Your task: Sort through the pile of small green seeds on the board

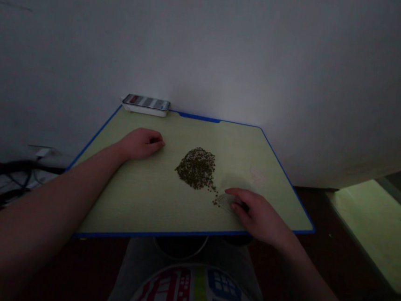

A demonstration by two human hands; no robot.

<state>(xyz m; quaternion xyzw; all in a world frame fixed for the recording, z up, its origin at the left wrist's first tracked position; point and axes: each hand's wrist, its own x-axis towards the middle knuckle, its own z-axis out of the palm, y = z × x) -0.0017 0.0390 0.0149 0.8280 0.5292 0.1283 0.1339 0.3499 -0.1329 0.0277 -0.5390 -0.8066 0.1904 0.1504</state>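
A pile of small green-brown beans (196, 168) lies in the middle of a pale folding tabletop with a blue rim (203, 118). A few loose beans trail from its lower right side toward my right hand (256, 214). That hand is low over the board, index finger stretched out and thumb apart from it, with nothing visible between them. Beside its fingertips is a faint pale fan-shaped patch (226, 199); I cannot tell if it is printed or a clear object. Left of the pile, my left hand (142, 143) rests loosely curled on the board, apart from the beans, holding nothing visible.
A phone (146, 102) lies on a white box (148, 110) at the back left corner, near the wall (216, 49). A faint pinkish mark (257, 175) shows on the right. Dark cables (8, 180) lie at left; a round container (180, 246) sits under the front edge.
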